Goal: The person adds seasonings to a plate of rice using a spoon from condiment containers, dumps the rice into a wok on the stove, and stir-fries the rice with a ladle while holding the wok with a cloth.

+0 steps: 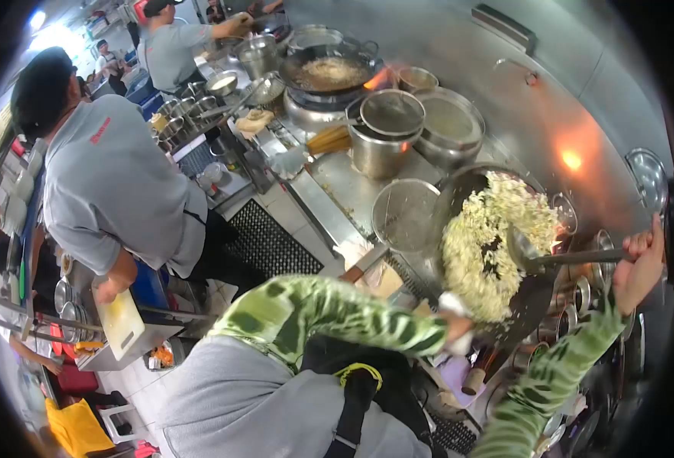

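My right hand (637, 267) is closed round the handle of a metal ladle (522, 248), one finger pointing up. The ladle's bowl rests among chopped pale-green and white food, perhaps shredded cabbage (470, 267), inside a large dark wok (535, 301). Some of the food looks lifted or spread along the wok's wall, with bits in the air. At the wok's near left rim, my left hand (459, 330) is closed on a folded white cloth (457, 307). The cloth hides most of its fingers and the rim under them. Both my arms wear green patterned sleeves.
A round strainer (406, 215) lies left of the wok. Beyond stand a steel pot (383, 149) with a mesh strainer, a lidded pot (451, 122) and another wok (329, 75) over flame. Small containers (574, 298) line the right. A co-worker in grey (119, 175) stands behind at left.
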Demonstrator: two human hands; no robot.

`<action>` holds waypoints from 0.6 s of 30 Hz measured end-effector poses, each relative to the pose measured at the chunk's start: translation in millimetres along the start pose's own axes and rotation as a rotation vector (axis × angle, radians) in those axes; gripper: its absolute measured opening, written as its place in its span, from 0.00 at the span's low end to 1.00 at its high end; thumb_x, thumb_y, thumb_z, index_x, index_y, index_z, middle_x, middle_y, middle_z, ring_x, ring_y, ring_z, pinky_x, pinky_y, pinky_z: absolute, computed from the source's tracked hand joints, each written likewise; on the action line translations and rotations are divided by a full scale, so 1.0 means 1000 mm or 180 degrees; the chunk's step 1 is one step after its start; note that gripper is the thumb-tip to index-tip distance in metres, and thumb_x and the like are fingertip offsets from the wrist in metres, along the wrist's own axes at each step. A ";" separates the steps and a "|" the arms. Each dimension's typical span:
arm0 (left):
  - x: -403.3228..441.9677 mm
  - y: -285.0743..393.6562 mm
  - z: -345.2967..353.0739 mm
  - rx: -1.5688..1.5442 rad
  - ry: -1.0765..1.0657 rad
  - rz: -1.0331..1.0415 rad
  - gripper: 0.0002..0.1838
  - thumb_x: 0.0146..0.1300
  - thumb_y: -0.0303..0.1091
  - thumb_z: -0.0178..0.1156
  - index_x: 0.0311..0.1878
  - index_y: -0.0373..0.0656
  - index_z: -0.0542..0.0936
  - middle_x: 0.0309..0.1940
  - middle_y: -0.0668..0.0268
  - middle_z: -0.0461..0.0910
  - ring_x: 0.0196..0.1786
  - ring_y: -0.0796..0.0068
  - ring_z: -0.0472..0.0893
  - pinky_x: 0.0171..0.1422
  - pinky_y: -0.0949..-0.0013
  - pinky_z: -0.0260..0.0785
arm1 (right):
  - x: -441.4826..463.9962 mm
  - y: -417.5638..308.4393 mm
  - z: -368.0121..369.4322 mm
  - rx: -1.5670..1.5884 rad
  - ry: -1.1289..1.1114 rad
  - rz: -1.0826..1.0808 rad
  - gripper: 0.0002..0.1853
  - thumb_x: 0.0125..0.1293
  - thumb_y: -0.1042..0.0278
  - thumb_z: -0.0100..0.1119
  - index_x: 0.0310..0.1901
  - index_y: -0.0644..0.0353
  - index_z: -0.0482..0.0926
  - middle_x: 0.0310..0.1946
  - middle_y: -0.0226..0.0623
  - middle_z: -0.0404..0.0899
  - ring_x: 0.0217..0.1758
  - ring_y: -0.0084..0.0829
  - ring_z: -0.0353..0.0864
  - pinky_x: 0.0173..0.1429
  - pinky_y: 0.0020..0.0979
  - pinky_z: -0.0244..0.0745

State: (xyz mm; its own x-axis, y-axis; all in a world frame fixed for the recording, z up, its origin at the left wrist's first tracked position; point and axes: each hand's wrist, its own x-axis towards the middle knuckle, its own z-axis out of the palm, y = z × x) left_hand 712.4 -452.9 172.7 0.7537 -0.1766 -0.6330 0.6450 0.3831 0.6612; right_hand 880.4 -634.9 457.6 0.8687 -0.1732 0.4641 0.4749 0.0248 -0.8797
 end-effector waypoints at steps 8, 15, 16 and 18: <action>0.020 -0.020 -0.013 -0.0437 -0.0092 -0.0001 0.17 0.62 0.29 0.52 0.52 0.29 0.69 0.45 0.50 0.76 0.41 0.59 0.81 0.41 0.61 0.80 | -0.005 0.058 0.050 -0.3112 0.0029 -0.1193 0.18 0.58 0.72 0.55 0.53 0.57 0.77 0.34 0.41 0.82 0.32 0.31 0.80 0.37 0.36 0.76; 0.022 0.070 0.034 -0.0933 0.0058 -0.0281 0.14 0.62 0.25 0.50 0.49 0.30 0.70 0.46 0.50 0.75 0.41 0.59 0.81 0.44 0.61 0.81 | -0.025 0.082 0.046 -0.0573 -0.0212 -0.0475 0.14 0.60 0.71 0.54 0.49 0.58 0.77 0.30 0.38 0.79 0.30 0.29 0.78 0.35 0.33 0.74; 0.029 0.055 0.028 -0.0813 0.0161 -0.0134 0.12 0.62 0.25 0.50 0.48 0.30 0.70 0.45 0.49 0.75 0.41 0.59 0.81 0.44 0.62 0.81 | -0.027 0.113 0.055 -0.0809 -0.0028 -0.0613 0.14 0.60 0.71 0.54 0.48 0.58 0.77 0.30 0.37 0.79 0.30 0.29 0.78 0.34 0.33 0.74; 0.043 0.028 0.007 -0.0493 -0.0241 -0.0141 0.12 0.60 0.24 0.50 0.47 0.29 0.69 0.45 0.49 0.74 0.43 0.57 0.81 0.44 0.64 0.81 | -0.019 0.106 0.060 -0.0957 0.0034 -0.0674 0.13 0.60 0.71 0.54 0.47 0.58 0.77 0.29 0.36 0.78 0.29 0.28 0.77 0.34 0.32 0.74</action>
State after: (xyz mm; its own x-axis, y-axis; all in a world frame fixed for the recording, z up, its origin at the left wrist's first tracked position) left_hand 763.1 -455.8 166.7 0.7362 -0.2619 -0.6241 0.6551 0.5076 0.5597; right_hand 923.0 -570.0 362.0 0.7534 -0.1538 0.6394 0.5800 -0.3030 -0.7562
